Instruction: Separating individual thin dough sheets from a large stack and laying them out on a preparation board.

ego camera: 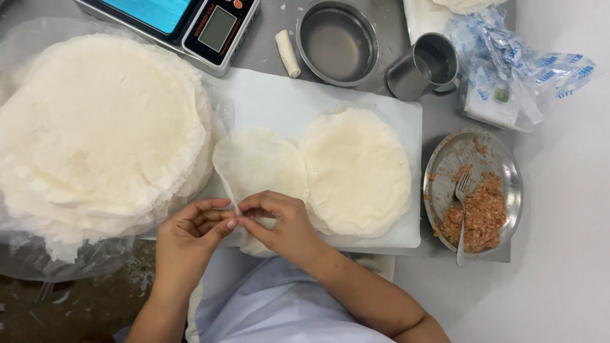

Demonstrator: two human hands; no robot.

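My left hand [190, 235] and my right hand [279, 222] meet at the near edge of a white cutting board [279, 95]. Both pinch the edge of a thin round white wrapper [257, 162], peeling it up from the board. To its right lies a small stack of the same round wrappers [359, 168]. A big pile of wrappers [95, 133] sits on clear plastic at the left.
A metal plate [467, 149] with reddish minced filling [480, 213] and a fork [462, 209] stands at the right. Behind the board are a metal bowl [338, 41], a metal cup [422, 67], one rolled piece [287, 54], a kitchen scale [190, 25] and a plastic packet [515, 70].
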